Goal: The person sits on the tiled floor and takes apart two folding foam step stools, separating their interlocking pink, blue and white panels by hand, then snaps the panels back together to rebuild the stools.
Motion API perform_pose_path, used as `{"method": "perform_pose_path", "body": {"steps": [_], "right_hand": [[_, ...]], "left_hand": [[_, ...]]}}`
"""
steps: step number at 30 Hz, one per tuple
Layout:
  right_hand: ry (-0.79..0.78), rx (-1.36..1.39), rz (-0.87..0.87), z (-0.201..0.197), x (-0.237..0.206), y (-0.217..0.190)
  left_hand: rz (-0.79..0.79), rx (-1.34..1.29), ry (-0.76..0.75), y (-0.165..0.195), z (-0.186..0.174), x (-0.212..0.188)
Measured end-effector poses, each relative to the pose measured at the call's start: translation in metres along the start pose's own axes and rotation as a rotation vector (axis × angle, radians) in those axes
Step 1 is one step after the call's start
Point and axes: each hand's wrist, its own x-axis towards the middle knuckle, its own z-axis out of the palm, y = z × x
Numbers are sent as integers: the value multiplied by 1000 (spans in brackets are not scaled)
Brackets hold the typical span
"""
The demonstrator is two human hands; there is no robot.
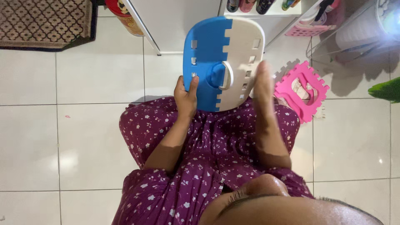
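Observation:
I hold up a flat plastic panel in front of my lap, made of a blue half [205,54] and a cream half [246,50] joined along a toothed seam, with small square holes and a round knob in the middle. My left hand [186,95] grips the blue half's lower edge, thumb on its face. My right hand [264,83] presses flat against the cream half's right edge, fingers straight. Below the panel is my lap in a purple flowered garment [208,141].
A pink foam puzzle tile [302,88] lies on the white tiled floor [50,137] to my right. A white cabinet [179,21] stands ahead, a patterned rug [46,23] at top left, a pink basket [310,29] and wire rack at top right.

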Motion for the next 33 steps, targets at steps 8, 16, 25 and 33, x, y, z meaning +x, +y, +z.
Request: {"method": "perform_pose_path", "body": {"steps": [8, 16, 25, 33], "right_hand": [[-96, 49, -175, 4, -23, 27], [-212, 187, -136, 58, -48, 46], [-73, 82, 99, 5, -44, 55], [292, 307, 10, -131, 13, 104]], "left_hand": [[-123, -196, -32, -20, 3, -12], [-191, -615, -665, -85, 76, -25], [-194, -375, -658, -113, 113, -32], [-769, -536, -475, -91, 186, -57]]}}
